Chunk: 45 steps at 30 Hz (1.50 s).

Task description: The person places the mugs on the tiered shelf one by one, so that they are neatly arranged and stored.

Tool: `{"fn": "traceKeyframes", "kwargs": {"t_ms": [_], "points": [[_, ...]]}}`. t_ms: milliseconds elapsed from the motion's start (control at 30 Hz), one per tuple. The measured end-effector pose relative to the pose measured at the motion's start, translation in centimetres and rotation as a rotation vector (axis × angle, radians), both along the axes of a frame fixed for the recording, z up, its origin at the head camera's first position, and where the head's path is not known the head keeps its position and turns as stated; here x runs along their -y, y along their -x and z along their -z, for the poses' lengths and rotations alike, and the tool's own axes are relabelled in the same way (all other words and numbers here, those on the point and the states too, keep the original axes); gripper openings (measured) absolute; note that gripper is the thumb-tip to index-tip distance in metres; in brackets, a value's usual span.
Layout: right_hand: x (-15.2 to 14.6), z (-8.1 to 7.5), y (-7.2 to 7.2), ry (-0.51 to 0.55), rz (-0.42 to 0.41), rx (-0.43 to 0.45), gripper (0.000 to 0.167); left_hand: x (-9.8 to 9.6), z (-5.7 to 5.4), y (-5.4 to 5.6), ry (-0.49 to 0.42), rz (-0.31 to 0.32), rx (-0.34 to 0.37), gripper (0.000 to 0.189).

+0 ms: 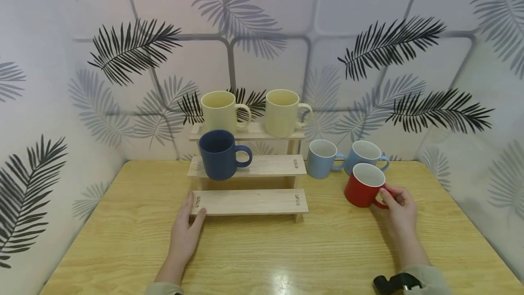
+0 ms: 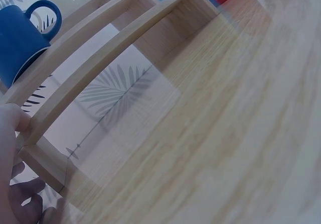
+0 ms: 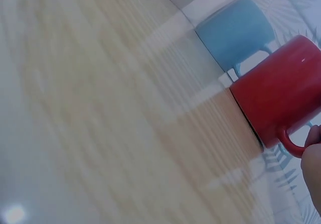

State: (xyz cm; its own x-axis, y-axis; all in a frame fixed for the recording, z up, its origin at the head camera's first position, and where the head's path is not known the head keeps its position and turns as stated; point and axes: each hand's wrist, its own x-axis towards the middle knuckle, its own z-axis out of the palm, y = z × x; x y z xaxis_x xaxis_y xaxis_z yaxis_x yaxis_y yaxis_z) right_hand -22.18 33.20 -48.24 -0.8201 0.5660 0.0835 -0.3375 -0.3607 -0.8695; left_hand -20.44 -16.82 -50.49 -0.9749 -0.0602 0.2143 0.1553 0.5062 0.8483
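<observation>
My right hand (image 1: pixel 402 213) pinches the handle of a red mug (image 1: pixel 358 190), white inside, at the right of the table. In the right wrist view the red mug (image 3: pixel 276 93) has its base at the tabletop; whether it touches is unclear. At the left end of a three-step wooden rack (image 1: pixel 249 203), my left hand (image 1: pixel 186 229) grips the lowest shelf, thumb at its front edge and fingers round the side. A dark blue mug (image 1: pixel 218 160) stands at the left of the middle shelf. Two cream mugs, one left (image 1: pixel 219 117) and one right (image 1: pixel 280 117), occupy the top shelf.
Two light blue mugs, a nearer-left one (image 1: pixel 317 165) and another (image 1: pixel 353 160) behind the red mug, stand right of the rack. A leaf-patterned wall covering (image 1: pixel 270 8) rises behind the wooden table (image 1: pixel 262 249). A black band (image 1: pixel 397 282) circles the right wrist.
</observation>
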Motion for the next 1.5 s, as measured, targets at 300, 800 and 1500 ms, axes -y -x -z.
{"fn": "traceKeyframes", "kwargs": {"t_ms": [300, 800, 1500], "points": [[1.2, -0.2, 0.2, -0.136, 0.039, -0.104, 0.012, -0.2, -0.3, 0.0, -0.011, 0.011, 0.014, 0.069], [4.8, -3.9, -1.1, -0.212, -0.074, -0.067, 0.022, -0.1, 0.0, 0.1, -0.022, 0.017, 0.005, 0.068], [10.8, -9.3, -0.7, -0.087, -0.253, -0.395, 0.015, 0.1, 0.1, 0.2, -0.017, 0.006, -0.012, 0.068]]}}
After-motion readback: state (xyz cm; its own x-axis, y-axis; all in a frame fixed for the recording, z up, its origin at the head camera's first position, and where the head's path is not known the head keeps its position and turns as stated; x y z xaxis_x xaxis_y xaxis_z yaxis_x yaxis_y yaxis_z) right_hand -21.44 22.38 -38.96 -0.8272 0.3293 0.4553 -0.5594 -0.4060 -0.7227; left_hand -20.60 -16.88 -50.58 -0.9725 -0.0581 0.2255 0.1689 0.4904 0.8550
